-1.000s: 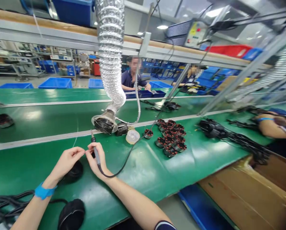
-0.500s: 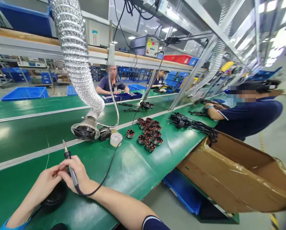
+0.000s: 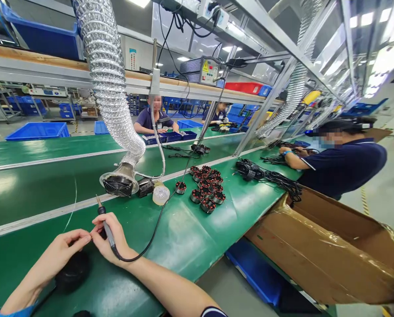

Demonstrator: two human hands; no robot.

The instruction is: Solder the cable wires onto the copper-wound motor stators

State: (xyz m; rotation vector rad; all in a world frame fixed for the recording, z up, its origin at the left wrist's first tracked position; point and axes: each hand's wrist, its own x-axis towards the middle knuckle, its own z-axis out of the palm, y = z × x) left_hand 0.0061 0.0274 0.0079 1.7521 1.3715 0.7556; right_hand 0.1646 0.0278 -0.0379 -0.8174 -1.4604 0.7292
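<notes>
My right hand is closed around a soldering iron, its tip pointing up and away and its black cord looping over my forearm. The thumb and forefinger of that hand are pinched close to my left fingertips; whatever small piece lies between them is hard to make out. My left hand is closed in a pinch, and a thin pale strand, apparently solder wire, curves up from it. Below both hands a round black part with a cable rests on the green bench, partly covered by my left hand.
Several copper-wound motor stators stand on the bench, near a roll of clear tape. A fume extractor hood hangs ahead. Corded black parts lie to the right, beside an open cardboard box. Co-workers sit across and at right.
My hands have drawn slightly apart, with only the fingertips near each other now. The soldering iron has shifted a little right in view, and the camera view has moved slightly.
</notes>
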